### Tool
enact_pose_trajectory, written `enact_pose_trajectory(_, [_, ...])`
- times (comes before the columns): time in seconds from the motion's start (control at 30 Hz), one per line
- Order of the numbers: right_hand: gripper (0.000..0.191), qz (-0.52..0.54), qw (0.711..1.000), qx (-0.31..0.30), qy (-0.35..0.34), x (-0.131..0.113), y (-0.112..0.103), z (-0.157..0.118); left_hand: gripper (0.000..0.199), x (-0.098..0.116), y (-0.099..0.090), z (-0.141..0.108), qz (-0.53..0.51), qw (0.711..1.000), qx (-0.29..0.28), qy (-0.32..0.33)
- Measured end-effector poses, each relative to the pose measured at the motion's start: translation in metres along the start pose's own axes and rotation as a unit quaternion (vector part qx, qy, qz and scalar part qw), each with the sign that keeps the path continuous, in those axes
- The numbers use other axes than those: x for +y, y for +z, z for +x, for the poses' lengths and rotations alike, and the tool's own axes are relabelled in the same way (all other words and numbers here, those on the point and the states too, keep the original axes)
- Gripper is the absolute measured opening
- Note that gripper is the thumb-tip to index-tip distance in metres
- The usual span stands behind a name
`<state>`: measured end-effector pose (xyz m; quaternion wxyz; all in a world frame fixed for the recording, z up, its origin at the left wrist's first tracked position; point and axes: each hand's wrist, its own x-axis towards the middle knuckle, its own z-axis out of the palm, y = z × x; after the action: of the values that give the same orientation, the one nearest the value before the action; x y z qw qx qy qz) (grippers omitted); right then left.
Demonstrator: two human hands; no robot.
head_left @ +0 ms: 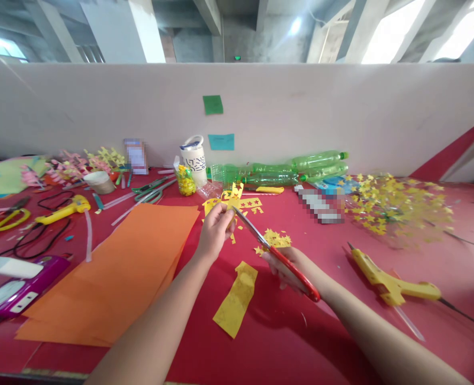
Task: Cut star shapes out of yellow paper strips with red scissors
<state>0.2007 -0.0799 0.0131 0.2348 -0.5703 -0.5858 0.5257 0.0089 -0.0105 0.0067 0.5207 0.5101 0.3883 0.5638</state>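
Well, the left hand's fingers are pinched on yellow paper around mid-surface, the right hand's wrapped round scissors. Partway done, I'd say: there's a pile of loose stars, star-holed scraps toward the far edge, and a mostly whole strip nearer the near edge, probably left to do.

Shiny metal scissor blades, glossy plastic handles, matt orange paper

Two hands; two notes (one green)
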Motion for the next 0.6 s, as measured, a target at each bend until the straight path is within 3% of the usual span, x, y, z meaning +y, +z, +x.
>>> enact_pose_trajectory(0.37, [0.045,0.001,1.0,-0.001,0.012,0.002,-0.0006,0.0013,0.021,-0.0025,-0.0009,0.0009,-0.004,1.0,0.007,-0.007])
enact_pose_trajectory(0.6, [0.045,-0.01,1.0,0.016,0.002,0.0022,-0.0009,0.0028,0.019,-0.0004,-0.0041,0.0007,0.073,0.997,0.02,0.028])
